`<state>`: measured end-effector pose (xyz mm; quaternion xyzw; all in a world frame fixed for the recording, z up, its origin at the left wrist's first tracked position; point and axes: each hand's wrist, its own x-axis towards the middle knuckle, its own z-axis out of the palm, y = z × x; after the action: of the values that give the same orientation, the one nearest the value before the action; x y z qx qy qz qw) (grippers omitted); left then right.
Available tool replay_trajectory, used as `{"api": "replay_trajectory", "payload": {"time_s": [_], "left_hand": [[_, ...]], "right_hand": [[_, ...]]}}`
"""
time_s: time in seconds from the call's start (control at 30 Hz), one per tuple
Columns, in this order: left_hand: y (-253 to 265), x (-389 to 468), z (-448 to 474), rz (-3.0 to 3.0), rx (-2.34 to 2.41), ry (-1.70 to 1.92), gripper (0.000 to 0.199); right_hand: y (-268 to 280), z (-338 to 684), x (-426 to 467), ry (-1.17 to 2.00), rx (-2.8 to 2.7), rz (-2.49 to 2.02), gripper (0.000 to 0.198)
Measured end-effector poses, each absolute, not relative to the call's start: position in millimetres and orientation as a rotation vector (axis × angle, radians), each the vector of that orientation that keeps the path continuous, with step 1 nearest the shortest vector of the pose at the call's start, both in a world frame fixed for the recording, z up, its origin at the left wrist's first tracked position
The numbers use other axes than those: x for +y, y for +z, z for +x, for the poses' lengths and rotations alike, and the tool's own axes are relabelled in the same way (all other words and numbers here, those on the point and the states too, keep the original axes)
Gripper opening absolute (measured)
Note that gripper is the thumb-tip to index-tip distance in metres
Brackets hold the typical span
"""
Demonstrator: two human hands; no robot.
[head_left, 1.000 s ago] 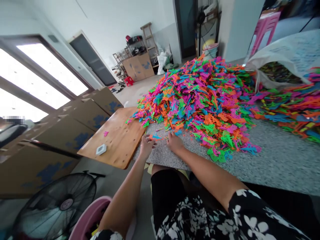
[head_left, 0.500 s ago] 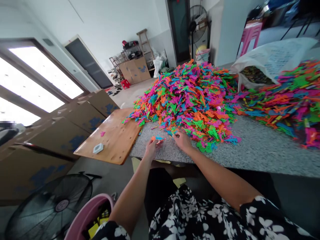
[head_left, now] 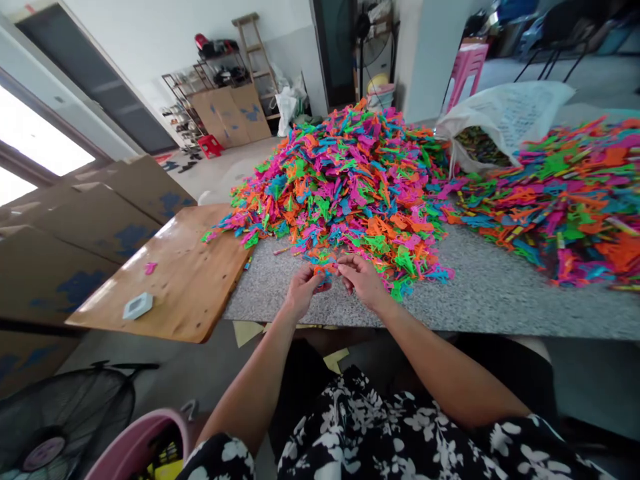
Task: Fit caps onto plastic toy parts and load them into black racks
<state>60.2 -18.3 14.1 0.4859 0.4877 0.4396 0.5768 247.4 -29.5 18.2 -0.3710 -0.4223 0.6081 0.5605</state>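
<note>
My left hand (head_left: 301, 292) is closed around a few small orange and blue plastic pieces (head_left: 324, 272), held just above the stone tabletop (head_left: 280, 297). Close by on the right, my right hand (head_left: 364, 283) pinches a small pinkish piece between thumb and forefinger, touching or almost touching the left hand's bunch. Its exact shape is too small to make out. Right behind both hands rises a big heap of pink, orange, green and blue plastic pieces (head_left: 345, 180), some looking like little toy pistols.
At right lie a second heap mixed with yellow-banded sticks (head_left: 565, 207) and an open white sack (head_left: 520, 127). A wooden board (head_left: 185, 267) at left bears a white hexagonal object (head_left: 138, 306) and a pink piece (head_left: 151, 268). Below are a pink tub (head_left: 145, 433) and a fan (head_left: 65, 427).
My right hand has come away from the heap's edge toward my left hand, now pinching a piece. The hands are closer together. The view has turned slightly right.
</note>
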Motion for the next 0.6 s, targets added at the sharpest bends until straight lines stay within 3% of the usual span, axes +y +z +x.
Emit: {"api": "replay_trajectory", "payload": {"time_s": [0.3,0.6], "left_hand": [[25.9,-17.2,55.8,1.423,1.083,0.708,0.04],[51.4,-13.0,56.4,1.742,1.117,0.568,0.042]], "right_hand": [[13.4,261.0,-26.4,1.43,-1.118,-0.939,0.031],[3.6,263.0,-31.8,1.526,-1.079,-0.924,0.042]]}}
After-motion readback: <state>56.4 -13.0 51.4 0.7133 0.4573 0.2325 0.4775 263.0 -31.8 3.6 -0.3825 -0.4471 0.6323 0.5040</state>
